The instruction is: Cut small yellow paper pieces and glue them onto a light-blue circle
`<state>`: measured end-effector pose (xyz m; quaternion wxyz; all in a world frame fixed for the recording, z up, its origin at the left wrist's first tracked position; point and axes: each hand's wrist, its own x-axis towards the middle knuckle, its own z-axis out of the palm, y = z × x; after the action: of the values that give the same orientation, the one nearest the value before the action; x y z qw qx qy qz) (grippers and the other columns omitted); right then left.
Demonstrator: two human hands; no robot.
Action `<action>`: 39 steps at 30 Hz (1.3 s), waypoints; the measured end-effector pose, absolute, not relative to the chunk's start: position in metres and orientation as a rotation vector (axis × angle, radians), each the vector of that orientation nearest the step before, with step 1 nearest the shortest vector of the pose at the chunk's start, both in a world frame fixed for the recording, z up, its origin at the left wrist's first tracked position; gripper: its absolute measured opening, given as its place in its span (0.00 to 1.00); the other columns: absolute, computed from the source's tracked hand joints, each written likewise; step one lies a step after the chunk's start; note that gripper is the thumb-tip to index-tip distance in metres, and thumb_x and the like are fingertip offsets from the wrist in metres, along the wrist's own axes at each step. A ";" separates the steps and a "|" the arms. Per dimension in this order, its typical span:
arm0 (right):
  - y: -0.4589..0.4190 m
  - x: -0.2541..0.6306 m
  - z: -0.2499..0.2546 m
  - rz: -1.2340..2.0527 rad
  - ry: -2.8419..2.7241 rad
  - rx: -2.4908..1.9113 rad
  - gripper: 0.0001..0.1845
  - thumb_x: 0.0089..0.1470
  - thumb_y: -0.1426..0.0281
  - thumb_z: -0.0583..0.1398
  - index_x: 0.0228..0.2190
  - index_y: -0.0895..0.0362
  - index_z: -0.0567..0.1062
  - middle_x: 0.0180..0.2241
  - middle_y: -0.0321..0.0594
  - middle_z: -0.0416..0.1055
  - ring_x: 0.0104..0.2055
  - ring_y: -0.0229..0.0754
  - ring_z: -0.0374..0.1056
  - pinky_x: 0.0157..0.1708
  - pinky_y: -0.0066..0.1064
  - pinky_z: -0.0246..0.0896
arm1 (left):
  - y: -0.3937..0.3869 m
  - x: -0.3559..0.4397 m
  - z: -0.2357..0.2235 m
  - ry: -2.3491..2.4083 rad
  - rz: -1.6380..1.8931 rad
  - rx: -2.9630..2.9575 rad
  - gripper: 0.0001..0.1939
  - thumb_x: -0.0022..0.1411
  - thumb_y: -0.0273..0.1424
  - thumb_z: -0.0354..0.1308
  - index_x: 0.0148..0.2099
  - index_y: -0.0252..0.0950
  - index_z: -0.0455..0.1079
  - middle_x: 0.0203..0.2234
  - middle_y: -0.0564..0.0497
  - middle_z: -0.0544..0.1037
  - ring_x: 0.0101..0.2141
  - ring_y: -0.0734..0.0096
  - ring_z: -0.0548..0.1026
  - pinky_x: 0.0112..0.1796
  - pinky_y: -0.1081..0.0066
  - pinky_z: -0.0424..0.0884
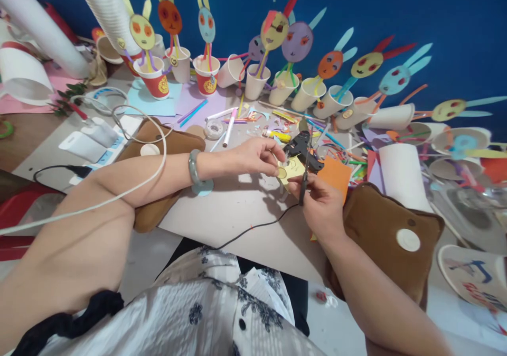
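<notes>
My left hand (261,158) is closed in a loose pinch at the edge of a small piece of yellow paper (293,167), which has dark drawn lines and a round shape on it. In my right hand (324,205) is a pair of scissors (304,179), held upright by the dark handles beside the paper. Right behind both hands lies a black glue gun (298,144) on the table. A sheet of orange paper (335,176) lies just past my right hand, partly covered by it.
Paper cups (257,84) with rabbit-faced paper figures line the blue wall. Brown cushions (390,234) lie at both sides. A white cable (161,171) crosses over my left arm, and a black cord (253,228) runs off the front edge. Markers (229,128) and paper scraps litter the middle.
</notes>
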<state>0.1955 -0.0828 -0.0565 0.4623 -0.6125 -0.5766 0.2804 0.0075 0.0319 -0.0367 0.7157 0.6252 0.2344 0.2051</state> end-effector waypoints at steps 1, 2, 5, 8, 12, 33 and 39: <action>-0.084 0.195 -0.057 0.702 -1.428 -1.489 0.11 0.49 0.63 0.68 0.23 0.54 0.73 0.26 0.35 0.72 0.30 0.40 0.67 0.33 0.33 0.62 | 0.029 0.008 -0.037 0.502 0.434 1.382 0.15 0.50 0.21 0.67 0.40 0.30 0.69 0.23 0.55 0.77 0.25 0.81 0.75 0.29 0.79 0.68; -0.085 0.195 -0.058 0.712 -1.440 -1.467 0.11 0.49 0.64 0.68 0.23 0.54 0.73 0.26 0.35 0.72 0.30 0.40 0.66 0.34 0.33 0.62 | 0.026 0.009 -0.038 0.493 0.415 1.388 0.15 0.50 0.20 0.67 0.40 0.30 0.69 0.23 0.54 0.77 0.25 0.80 0.75 0.29 0.78 0.69; -0.086 0.195 -0.063 0.733 -1.477 -1.413 0.12 0.48 0.67 0.69 0.22 0.54 0.71 0.26 0.34 0.69 0.29 0.38 0.63 0.32 0.32 0.59 | 0.023 0.010 -0.037 0.503 0.371 1.418 0.13 0.49 0.18 0.66 0.39 0.29 0.70 0.24 0.52 0.78 0.27 0.78 0.77 0.30 0.77 0.70; -0.087 0.195 -0.066 0.747 -1.500 -1.398 0.13 0.48 0.70 0.68 0.21 0.54 0.69 0.25 0.33 0.67 0.29 0.37 0.62 0.31 0.32 0.58 | 0.025 0.009 -0.033 0.500 0.345 1.453 0.12 0.49 0.16 0.65 0.37 0.29 0.72 0.25 0.51 0.79 0.28 0.76 0.78 0.31 0.77 0.72; -0.087 0.194 -0.063 0.737 -1.477 -1.397 0.11 0.49 0.71 0.68 0.22 0.53 0.71 0.26 0.35 0.70 0.30 0.40 0.65 0.33 0.33 0.60 | 0.039 0.001 -0.024 0.490 0.388 1.538 0.09 0.49 0.16 0.65 0.35 0.29 0.75 0.26 0.51 0.79 0.29 0.77 0.77 0.33 0.74 0.73; -0.089 0.187 -0.053 0.795 -1.404 -1.508 0.10 0.49 0.60 0.68 0.26 0.53 0.77 0.25 0.36 0.73 0.27 0.40 0.66 0.29 0.33 0.64 | 0.029 -0.001 -0.014 0.557 0.398 1.318 0.01 0.54 0.21 0.64 0.30 0.29 0.75 0.23 0.54 0.76 0.25 0.82 0.72 0.33 0.75 0.71; -0.091 0.186 -0.055 0.815 -1.360 -1.490 0.12 0.50 0.59 0.67 0.27 0.53 0.76 0.26 0.37 0.73 0.27 0.40 0.66 0.29 0.33 0.65 | 0.020 0.002 -0.016 0.606 0.349 1.455 0.02 0.53 0.24 0.65 0.30 0.29 0.77 0.21 0.54 0.75 0.25 0.82 0.70 0.29 0.78 0.65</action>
<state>0.1860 -0.0909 -0.0553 0.4645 -0.6065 -0.5535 0.3317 0.0020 0.0202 -0.0161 0.6918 0.6509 0.2710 0.1561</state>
